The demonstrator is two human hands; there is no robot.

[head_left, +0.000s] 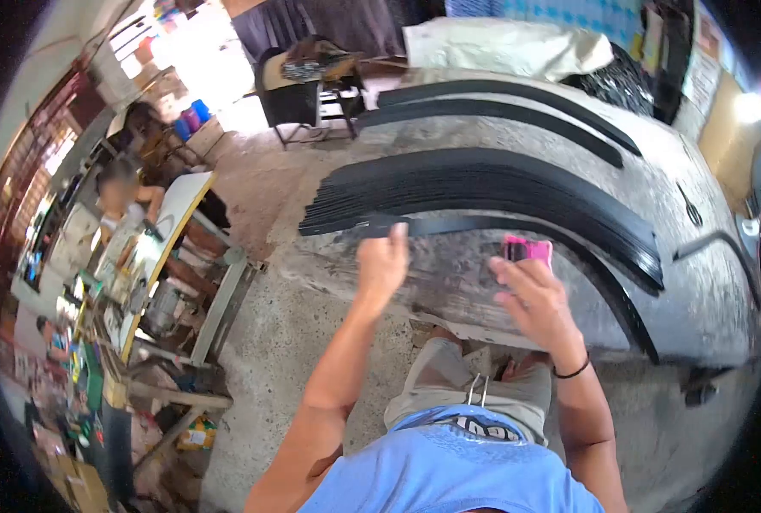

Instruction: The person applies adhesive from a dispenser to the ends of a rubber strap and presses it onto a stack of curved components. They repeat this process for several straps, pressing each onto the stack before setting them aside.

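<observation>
My left hand (383,267) is closed at the left end of a loose, flat black strip (462,225), its thumb pointing up. That strip curves along the table edge and bends down at the right. My right hand (536,301) is at a small pink piece (531,249) with a dark patch, just below the strip. Its fingers are curled and partly hide the piece; they seem to grip it. Behind the strip lies a thick stack of similar black strips (483,184), fanned at its left end.
Two more black strips (492,109) lie farther back on the worn grey table (697,308). Scissors (689,205) and a bent dark bar (727,244) are at the right. White sheeting (509,47) covers the back. A person (124,201) sits at a workbench (168,248) on the left.
</observation>
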